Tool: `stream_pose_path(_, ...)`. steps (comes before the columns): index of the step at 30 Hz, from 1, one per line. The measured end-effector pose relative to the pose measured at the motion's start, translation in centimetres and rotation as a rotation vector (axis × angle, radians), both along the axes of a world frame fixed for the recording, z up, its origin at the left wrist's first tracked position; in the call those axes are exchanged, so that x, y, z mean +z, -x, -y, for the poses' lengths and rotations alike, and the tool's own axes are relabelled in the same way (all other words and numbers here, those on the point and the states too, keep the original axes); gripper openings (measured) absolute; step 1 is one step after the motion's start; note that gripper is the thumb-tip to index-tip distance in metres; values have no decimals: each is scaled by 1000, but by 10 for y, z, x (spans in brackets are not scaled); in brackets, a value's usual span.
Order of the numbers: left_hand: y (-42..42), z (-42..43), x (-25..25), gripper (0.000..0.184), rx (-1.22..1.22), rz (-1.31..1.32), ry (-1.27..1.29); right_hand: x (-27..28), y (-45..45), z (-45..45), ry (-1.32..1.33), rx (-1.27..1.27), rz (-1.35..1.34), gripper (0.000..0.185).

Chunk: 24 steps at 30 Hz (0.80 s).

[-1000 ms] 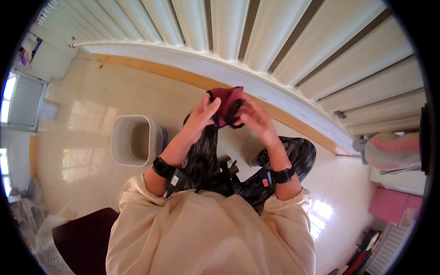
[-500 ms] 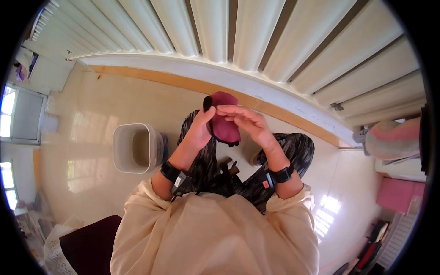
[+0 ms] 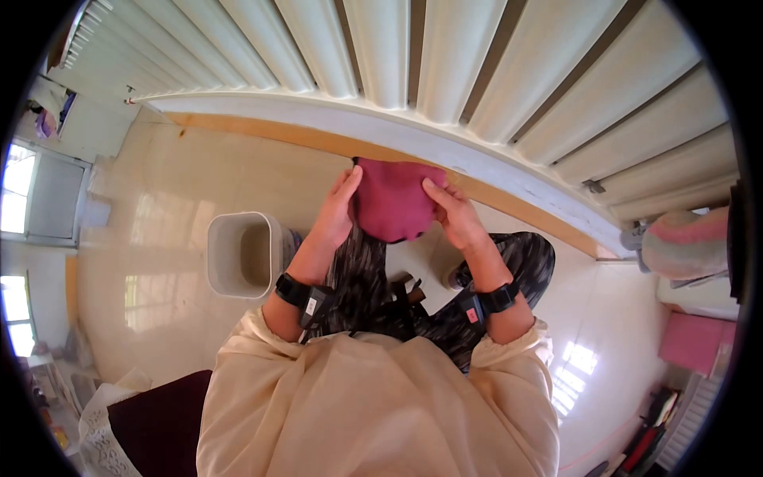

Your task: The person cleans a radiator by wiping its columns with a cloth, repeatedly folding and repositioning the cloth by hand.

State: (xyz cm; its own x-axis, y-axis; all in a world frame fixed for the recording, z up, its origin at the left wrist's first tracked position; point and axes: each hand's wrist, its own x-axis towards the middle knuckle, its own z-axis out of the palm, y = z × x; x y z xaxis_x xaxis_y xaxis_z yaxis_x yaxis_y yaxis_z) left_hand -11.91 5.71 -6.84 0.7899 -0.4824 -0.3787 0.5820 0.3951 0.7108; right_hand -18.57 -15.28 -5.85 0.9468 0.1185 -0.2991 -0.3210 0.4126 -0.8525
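A maroon cloth piece with dark edging [image 3: 397, 200] is stretched out flat between my two hands, above my knees. My left hand [image 3: 340, 207] grips its left edge, with the thumb along the near face. On the other side, my right hand [image 3: 456, 211] pinches the upper right edge between thumb and fingers. Most of the fingers are hidden behind the fabric. I cannot make out what kind of item the cloth is.
On the floor to the left stands a white bin [image 3: 245, 256]. A radiator with pale columns [image 3: 377, 56] runs along the wall ahead. A dark maroon seat or cushion [image 3: 163, 421] is at lower left. Pink boxes [image 3: 695, 342] and a plush-looking bundle [image 3: 685, 245] lie at the right.
The cloth was narrow and partly folded, with my right hand laid over it. Now it is spread wide, and my right hand has moved right to hold its edge.
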Motion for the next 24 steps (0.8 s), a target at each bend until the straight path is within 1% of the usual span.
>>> stream_pose_path(1, -1, -3, -2, 52, 15, -11, -208, 4, 0, -1, 0, -58, 6, 44)
stream_pose_path(2, -1, -4, -4, 52, 17, -5, -207, 7, -1, -2, 2, -116, 17, 43)
stream_pose_path(4, 10, -5, -5, 54, 114, 229, -437, 9, -2, -2, 52, -114, 32, 44)
stream_pose_path(5, 15, -1, -6, 54, 121, 238, -436, 9, -1, -3, 99, -115, 43, 45)
stream_pose_path(7, 29, 12, -6, 56, -16, 453, -281, 6, 4, -9, 128, -76, 35, 47)
stream_pose_path(9, 36, 20, -9, 56, -124, 361, -84, 3, 4, -15, 159, 3, 70, 50)
stream_pose_path(10, 37, 22, -4, 55, -126, 225, -12, 2, 4, -15, 160, 47, 125, 51)
stream_pose_path(11, 37, 23, 0, 55, -131, 97, 62, 3, 2, -16, 174, 38, 238, 49)
stream_pose_path(13, 34, 20, -4, 54, -205, -2, 157, 3, 2, -12, 311, 54, 359, 47)
stream_pose_path(14, 32, 19, -4, 51, -215, 6, 143, 5, 1, -11, 218, 73, 352, 48)
stream_pose_path(15, 32, 19, -5, 49, -226, 2, 126, 2, 1, -9, 217, 74, 387, 48)
stream_pose_path(16, 31, 20, -6, 51, -217, 28, 129, -5, 2, -6, 357, 80, 416, 48)
stream_pose_path(17, 31, 21, 9, 51, -219, 50, 125, -8, 3, -5, 500, 82, 438, 49)
stream_pose_path(18, 36, 22, 24, 53, -216, 35, 204, -11, 3, -6, 501, 77, 456, 49)
stream_pose_path(19, 39, 23, 35, 54, -214, 17, 281, -10, 3, -8, 372, 72, 453, 48)
stream_pose_path(20, 41, 22, 35, 57, -220, 12, 239, -8, 2, -10, 242, 69, 449, 48)
stream_pose_path(21, 42, 20, 29, 57, -222, 30, 237, -4, 3, -9, 243, 66, 466, 48)
stream_pose_path(23, 40, 17, 13, 64, -418, 79, 305, 13, 8, -6, 108, 269, 218, 47)
stream_pose_path(24, 42, 17, 6, 61, -418, 81, 233, 12, 9, -10, 103, 262, 219, 47)
